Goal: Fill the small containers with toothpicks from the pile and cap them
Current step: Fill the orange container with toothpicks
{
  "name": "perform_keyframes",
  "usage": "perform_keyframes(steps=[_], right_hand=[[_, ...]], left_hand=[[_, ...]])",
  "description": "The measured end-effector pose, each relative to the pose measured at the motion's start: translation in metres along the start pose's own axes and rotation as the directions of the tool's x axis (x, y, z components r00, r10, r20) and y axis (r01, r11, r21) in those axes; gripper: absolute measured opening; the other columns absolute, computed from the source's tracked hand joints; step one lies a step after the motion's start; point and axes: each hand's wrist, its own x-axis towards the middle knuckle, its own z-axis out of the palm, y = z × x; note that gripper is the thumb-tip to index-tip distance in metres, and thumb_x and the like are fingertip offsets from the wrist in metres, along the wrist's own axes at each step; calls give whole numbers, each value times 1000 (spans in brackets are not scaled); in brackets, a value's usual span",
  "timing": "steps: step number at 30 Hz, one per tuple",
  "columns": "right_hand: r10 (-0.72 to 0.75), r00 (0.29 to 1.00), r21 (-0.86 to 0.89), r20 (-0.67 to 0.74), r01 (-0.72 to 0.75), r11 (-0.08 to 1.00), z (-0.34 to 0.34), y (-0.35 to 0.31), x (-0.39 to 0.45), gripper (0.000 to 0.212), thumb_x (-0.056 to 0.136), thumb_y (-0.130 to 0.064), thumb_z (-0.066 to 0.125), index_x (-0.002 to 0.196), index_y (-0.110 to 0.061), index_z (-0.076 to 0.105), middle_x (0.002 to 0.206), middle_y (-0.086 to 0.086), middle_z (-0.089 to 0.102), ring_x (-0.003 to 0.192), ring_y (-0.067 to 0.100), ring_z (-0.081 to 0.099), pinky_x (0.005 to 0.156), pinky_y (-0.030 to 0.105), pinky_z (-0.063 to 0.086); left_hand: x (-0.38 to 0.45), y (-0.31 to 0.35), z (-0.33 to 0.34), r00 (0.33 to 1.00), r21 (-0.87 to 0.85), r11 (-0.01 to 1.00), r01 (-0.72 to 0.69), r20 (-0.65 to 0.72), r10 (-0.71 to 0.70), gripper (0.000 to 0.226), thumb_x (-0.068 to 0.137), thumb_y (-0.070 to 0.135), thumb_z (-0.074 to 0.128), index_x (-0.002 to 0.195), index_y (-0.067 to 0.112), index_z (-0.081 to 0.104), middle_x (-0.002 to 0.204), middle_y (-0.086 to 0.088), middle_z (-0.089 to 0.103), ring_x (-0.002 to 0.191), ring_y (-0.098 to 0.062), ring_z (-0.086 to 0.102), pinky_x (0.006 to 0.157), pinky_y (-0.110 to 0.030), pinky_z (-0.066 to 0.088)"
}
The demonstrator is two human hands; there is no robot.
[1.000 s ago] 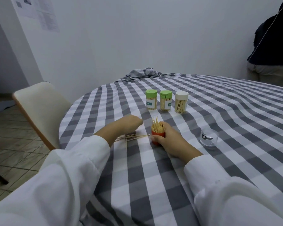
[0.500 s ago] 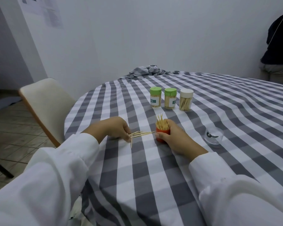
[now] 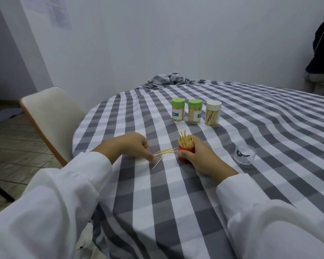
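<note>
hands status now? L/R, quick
Left hand: pinching loose toothpicks on the tablecloth.
Right hand: gripping the orange container, uncapped, full of toothpicks.

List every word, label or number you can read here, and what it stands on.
None can be read with certainty.
Left green-capped jar: white label with teal band, lettering blurred.
Middle green-capped jar: same label, turned away, blurred.
Clear cap: dark logo, no words.
Wall papers: print too small.

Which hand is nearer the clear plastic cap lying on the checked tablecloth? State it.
Right. The right hand grips the orange toothpick container, just left of the clear plastic cap. The left hand lies farther left, pinching the loose wooden toothpicks.
</note>
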Motion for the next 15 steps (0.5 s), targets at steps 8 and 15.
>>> perform_keyframes(steps=[8, 15], right_hand=[[-2, 1000, -5, -1, 2, 1000, 1, 1, 1, 57, 91, -31, 58, 140, -23, 29, 134, 1, 46, 101, 11, 40, 86, 25, 36], [5, 1000, -18, -3, -5, 1000, 0, -1, 1, 58, 91, -31, 57, 141, -23, 28, 136, 1, 45, 108, 14, 43, 93, 28, 38]], left_hand=[[-3, -8, -6, 998, 153, 986, 59, 7, -61, 18, 87, 16, 63, 102, 9, 70, 96, -8, 69, 80, -18, 60, 83, -28, 53], [4, 13, 10, 987, -54, 992, -110, -122, 103, 12, 89, 20, 63, 95, 15, 72, 86, 6, 68, 75, -8, 59, 72, -22, 50]])
